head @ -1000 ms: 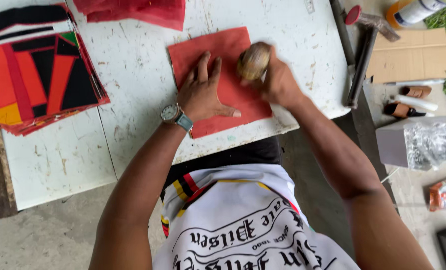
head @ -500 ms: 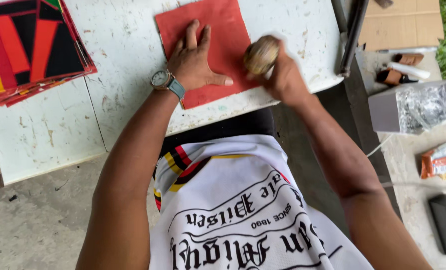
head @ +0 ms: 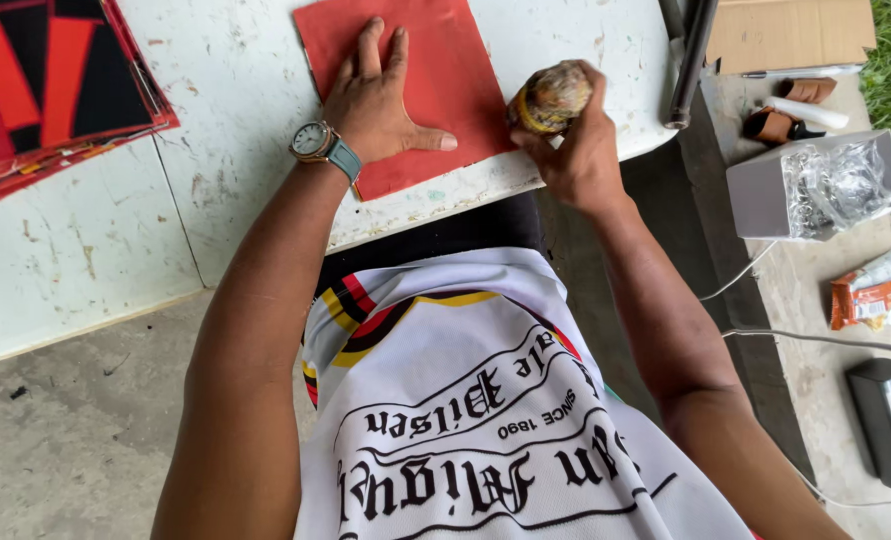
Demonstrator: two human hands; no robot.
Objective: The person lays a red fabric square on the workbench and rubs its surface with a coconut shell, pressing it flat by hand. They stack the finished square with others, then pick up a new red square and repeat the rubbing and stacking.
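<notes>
A red square sheet (head: 446,70) lies flat near the front edge of a worn white table (head: 216,160). My left hand (head: 376,95), with a wristwatch on the wrist, presses flat on the sheet with fingers spread. My right hand (head: 581,150) grips a rounded, mottled brown-and-yellow object (head: 551,95) and holds it at the sheet's right edge, by the table's front edge.
A stack of red, black and orange sheets (head: 56,90) lies at the table's left. A dark metal bar (head: 691,60) stands by the right edge. Cardboard (head: 791,30), a grey box with crumpled plastic (head: 816,185), an orange packet (head: 871,290) and cables lie on the ground.
The view has shifted down and closer, so the table sits higher in the frame. My right hand and the rounded object have moved toward the sheet's right edge; my left hand stays pressed on the sheet.
</notes>
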